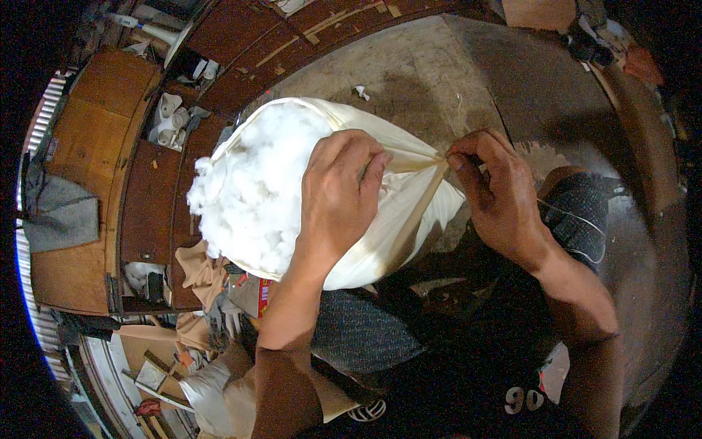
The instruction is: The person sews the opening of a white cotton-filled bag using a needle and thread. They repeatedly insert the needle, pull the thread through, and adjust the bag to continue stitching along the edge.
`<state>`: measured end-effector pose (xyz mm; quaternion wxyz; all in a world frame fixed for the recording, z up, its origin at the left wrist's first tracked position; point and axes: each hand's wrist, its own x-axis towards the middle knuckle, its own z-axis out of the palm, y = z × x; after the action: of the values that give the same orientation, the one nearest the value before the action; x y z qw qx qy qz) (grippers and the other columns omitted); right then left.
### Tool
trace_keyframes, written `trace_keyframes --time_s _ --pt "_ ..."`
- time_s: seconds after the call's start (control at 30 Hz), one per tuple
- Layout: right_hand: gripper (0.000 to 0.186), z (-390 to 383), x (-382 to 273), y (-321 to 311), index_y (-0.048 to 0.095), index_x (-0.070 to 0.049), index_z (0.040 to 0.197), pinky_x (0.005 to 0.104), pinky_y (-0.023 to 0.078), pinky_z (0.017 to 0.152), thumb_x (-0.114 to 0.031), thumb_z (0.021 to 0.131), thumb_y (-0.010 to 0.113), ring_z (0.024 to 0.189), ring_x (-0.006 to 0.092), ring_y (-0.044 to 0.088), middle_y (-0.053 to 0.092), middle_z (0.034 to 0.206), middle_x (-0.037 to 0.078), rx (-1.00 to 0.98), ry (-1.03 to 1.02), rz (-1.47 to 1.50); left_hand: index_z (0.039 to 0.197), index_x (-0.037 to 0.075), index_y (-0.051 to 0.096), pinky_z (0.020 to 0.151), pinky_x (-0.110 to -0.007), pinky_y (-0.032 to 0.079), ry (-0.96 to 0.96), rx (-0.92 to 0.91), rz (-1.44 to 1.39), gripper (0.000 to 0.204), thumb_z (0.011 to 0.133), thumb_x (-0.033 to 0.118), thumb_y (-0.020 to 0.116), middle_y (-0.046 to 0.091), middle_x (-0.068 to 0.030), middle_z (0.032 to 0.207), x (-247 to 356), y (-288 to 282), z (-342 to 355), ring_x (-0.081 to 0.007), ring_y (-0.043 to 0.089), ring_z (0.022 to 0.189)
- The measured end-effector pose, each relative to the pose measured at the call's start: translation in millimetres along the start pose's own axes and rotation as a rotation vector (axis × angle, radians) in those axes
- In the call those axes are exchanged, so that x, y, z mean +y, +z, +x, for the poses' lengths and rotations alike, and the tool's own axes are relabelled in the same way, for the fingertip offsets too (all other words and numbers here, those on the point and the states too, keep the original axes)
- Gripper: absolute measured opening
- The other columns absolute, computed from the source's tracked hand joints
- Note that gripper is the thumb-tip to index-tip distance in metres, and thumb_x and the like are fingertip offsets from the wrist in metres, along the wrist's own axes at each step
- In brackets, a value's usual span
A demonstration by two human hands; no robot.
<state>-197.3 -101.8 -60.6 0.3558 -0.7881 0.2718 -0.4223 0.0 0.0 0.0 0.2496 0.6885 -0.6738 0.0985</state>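
Note:
A cream fabric cover [380, 256], stuffed with fluffy white fibre filling [252, 183], lies across my lap. The filling bulges from its wide opening on the left. My left hand [340, 186] is closed at the upper middle of the cover, its curled fingertips pinching the cloth. At the cover's right end, my right hand [501, 186] pinches the gathered edge between thumb and forefinger, and the cloth is drawn into taut folds there. A thin pale thread [578, 214] loops out beyond my right wrist. Whether a needle is in those fingers cannot be seen.
Brown wooden drawers [150, 194] stand to the left and far side, with white rolls [172, 121] in an opening. Grey cloth [62, 212] hangs over the wood. Cloth scraps and a pale cushion [219, 391] lie at lower left. A white scrap [361, 92] rests on the floor.

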Motion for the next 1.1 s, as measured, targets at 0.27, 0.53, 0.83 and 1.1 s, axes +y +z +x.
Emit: trace_keyframes --time_s 0.27,0.53,0.83,1.1 --pt "0.008 2.4 3.8 -5.7 0.066 0.001 0.104 0.0399 0.052 0.079 -0.004 0.097 0.064 0.092 0.0351 0.067 0.067 0.101 0.018 -0.001 -0.033 -0.046 0.101 0.002 0.072 0.095 -0.041 0.052 -0.03 0.096 0.009 0.016 0.087 0.008 0.074 0.071 -0.0158 0.113 1.5 15.9 6.3 -0.0356 0.066 0.107" --pt "0.008 -0.2 3.2 -0.8 0.066 0.002 0.102 0.0412 0.052 0.076 0.0 0.094 0.065 0.09 0.0368 0.066 0.066 0.098 0.019 0.003 -0.055 0.014 0.101 0.001 0.073 0.095 -0.039 0.053 -0.149 0.151 0.012 0.013 0.089 0.006 0.072 0.072 -0.0166 0.116 -14.8 -5.0 2.4 -0.0339 0.069 0.108" --pt "0.008 -1.9 -2.6 -2.8 0.065 0.0 0.1 0.0506 0.052 0.084 -0.002 0.093 0.065 0.097 0.0445 0.062 0.066 0.098 0.02 -0.132 -0.003 0.116 0.104 0.0 0.074 0.089 -0.041 0.054 -0.279 0.102 0.011 0.014 0.093 0.003 0.067 0.074 -0.0181 0.107 -24.1 -19.3 -1.4 -0.0359 0.069 0.1" --pt "0.011 -1.8 -8.3 -7.5 0.064 0.0 0.102 0.0484 0.053 0.083 0.0 0.091 0.065 0.095 0.0421 0.062 0.066 0.099 0.018 -0.173 -0.086 0.143 0.101 0.002 0.076 0.086 -0.039 0.054 -0.171 0.167 0.068 0.012 0.09 0.007 0.073 0.076 -0.0142 0.104 -27.2 -12.0 4.1 -0.0325 0.069 0.092"
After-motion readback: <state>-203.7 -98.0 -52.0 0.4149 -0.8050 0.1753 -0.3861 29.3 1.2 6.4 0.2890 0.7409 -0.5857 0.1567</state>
